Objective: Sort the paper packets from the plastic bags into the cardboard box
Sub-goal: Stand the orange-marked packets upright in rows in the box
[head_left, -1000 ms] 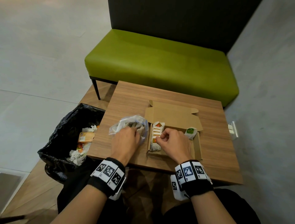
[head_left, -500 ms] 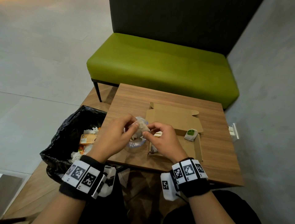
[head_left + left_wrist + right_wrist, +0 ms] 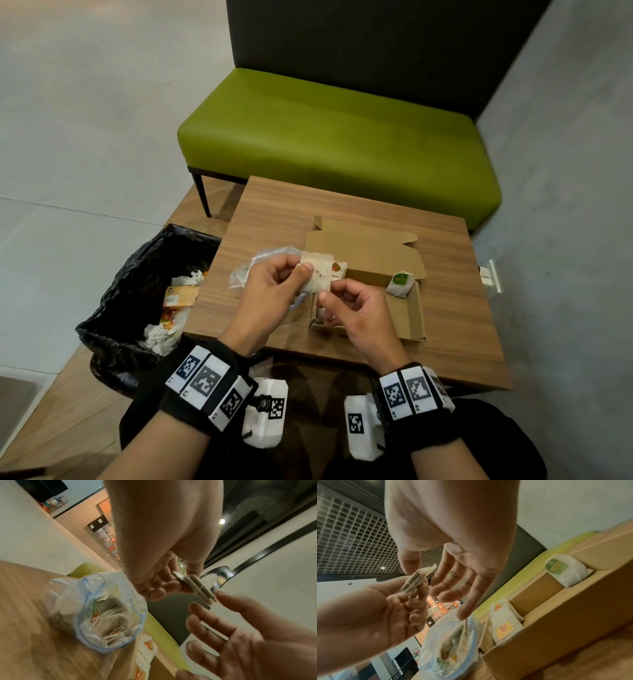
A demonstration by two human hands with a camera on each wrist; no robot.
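Note:
My left hand (image 3: 305,270) pinches a small stack of white paper packets (image 3: 317,274) between thumb and fingers, raised above the left end of the cardboard box (image 3: 404,318). The left wrist view shows the stack (image 3: 197,588) edge-on. My right hand (image 3: 329,301) is just below it, fingers loosely spread (image 3: 450,585), thumb close to the stack (image 3: 414,581). The clear plastic bag (image 3: 253,270) lies on the table left of the box, mouth open, more packets inside (image 3: 102,615). Orange-marked packets (image 3: 503,626) and a green-labelled one (image 3: 400,282) are in the box.
The box stands on a small wooden table (image 3: 445,342), lid flap open toward the green bench (image 3: 342,137). A black-lined bin (image 3: 137,274) with paper waste stands at the table's left edge. A grey wall with a socket (image 3: 489,275) runs along the right.
My left hand left the bag on the table and rose with a stack of packets. My right hand came up out of the box and met it.

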